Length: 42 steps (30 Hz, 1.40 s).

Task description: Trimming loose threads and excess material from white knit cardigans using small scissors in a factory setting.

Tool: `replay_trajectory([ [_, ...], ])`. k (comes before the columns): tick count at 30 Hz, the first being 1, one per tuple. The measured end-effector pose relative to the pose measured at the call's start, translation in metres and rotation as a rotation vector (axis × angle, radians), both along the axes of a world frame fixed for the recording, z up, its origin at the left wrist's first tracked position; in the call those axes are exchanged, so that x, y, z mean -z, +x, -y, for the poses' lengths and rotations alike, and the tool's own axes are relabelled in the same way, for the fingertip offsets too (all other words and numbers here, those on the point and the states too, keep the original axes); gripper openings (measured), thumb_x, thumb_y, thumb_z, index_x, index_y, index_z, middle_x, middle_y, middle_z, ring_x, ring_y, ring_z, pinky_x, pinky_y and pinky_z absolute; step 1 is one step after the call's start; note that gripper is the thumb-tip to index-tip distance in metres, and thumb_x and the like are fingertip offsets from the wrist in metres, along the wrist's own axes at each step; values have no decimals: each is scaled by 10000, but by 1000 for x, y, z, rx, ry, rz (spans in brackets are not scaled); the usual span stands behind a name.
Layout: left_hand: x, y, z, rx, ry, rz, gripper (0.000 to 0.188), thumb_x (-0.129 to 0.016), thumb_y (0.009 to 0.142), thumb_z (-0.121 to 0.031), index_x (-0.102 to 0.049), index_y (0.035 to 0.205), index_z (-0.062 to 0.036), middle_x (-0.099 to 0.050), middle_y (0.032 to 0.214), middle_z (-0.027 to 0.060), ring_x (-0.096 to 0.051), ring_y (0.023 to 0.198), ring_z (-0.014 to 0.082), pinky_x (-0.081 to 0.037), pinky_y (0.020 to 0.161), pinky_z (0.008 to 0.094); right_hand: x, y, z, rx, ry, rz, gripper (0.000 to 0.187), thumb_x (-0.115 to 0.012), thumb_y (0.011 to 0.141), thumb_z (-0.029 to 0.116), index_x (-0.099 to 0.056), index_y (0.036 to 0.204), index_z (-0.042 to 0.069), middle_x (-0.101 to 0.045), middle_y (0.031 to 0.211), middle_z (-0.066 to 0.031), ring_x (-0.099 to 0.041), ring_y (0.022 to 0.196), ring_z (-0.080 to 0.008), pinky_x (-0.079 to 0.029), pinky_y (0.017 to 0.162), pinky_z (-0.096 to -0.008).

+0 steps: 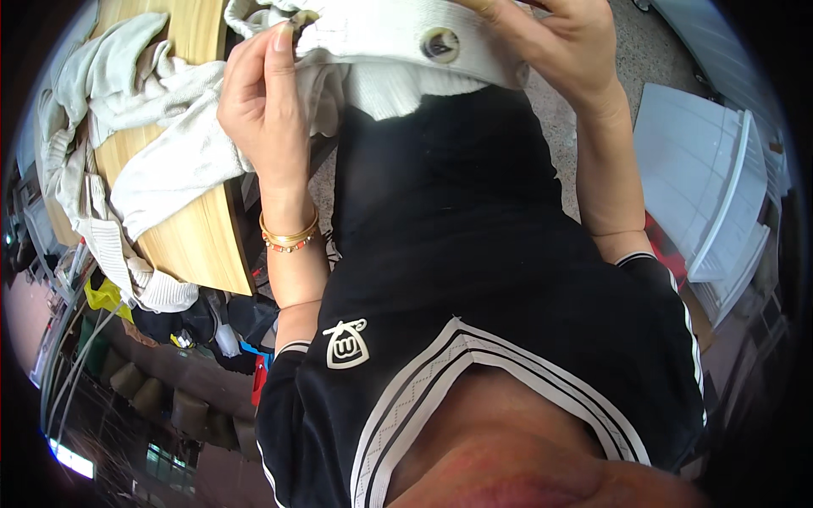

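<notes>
The worktop (pixel 199 254) ended in a straight right edge and a near corner, bare pale wood showing there. Knitted fabric (pixel 169 190) covered most of the rest in loose folds, a ribbed end hanging past the worktop's near edge. Right of the worktop, beyond the dark-clad lap, speckled floor (pixel 648 46) left an open strip before a pale, smooth, sharp-edged panel (pixel 686 161).

The white knit garment (pixel 373 38) was held up just right of the worktop, over the lap: soft, with a flat band and a ribbed part below. Whether it joined the fabric on the worktop could not be told. One round, marbled button (pixel 440 45) showed whole.

Two hands held the garment. The left hand (pixel 267 110), nearer the worktop, had its fingers (pixel 281 51) pinched narrow on the edge; the right hand (pixel 576 55), farther off, gripped the band's other end, some fingertips out of sight.
</notes>
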<state>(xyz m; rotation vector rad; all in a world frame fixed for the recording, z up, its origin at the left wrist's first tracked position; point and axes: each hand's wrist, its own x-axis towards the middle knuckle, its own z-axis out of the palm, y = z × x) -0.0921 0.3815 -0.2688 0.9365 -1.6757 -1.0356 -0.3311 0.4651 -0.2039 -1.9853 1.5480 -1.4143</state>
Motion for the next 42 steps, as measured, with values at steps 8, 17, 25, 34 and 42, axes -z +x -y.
replay_trajectory([
  [8, -21, -17, -24, -77, -459, 212, 276, -747, 872, -11, -703, 1139, -66, -626, 1055, 62, -565, 744, 111, -441, 594, 244, 23, -19, -44, 157, 140, 136, 334, -781, 859, 56, -716, 1174, -33, -589, 903, -44, -549, 758, -119, -430, 650, -245],
  [17, -17, -28, -40, 251, -471, 367, 266, -790, 832, -52, -766, 1097, -71, -644, 918, 65, -617, 767, 172, -516, 674, 285, 27, -5, -54, 67, 97, -40, 325, -793, 830, 75, -733, 1138, -6, -599, 872, -75, -576, 766, -205, -463, 669, -309],
  [25, -6, -33, -41, 167, -239, 148, 131, -717, 930, -48, -760, 1049, -15, -660, 891, 69, -609, 764, 136, -493, 679, 255, 22, 2, -47, 85, 66, -151, 309, -797, 825, 139, -751, 1112, 33, -591, 873, -53, -570, 741, -192, -469, 629, -311],
  [34, 2, -32, -46, 155, -77, 28, 126, -704, 944, -49, -757, 1046, 4, -664, 920, 61, -595, 808, 119, -478, 728, 233, 18, 6, -40, 131, 59, -150, 278, -787, 825, 167, -753, 1075, 48, -593, 872, -48, -579, 748, -195, -475, 617, -306],
  [42, 5, -34, -48, 138, -108, -1, 139, -705, 943, -50, -765, 1061, -9, -654, 913, 56, -585, 791, 117, -474, 710, 231, 8, 9, -39, 144, 93, -316, 297, -784, 803, 154, -741, 1084, 71, -578, 873, -38, -570, 750, -200, -473, 625, -321],
])
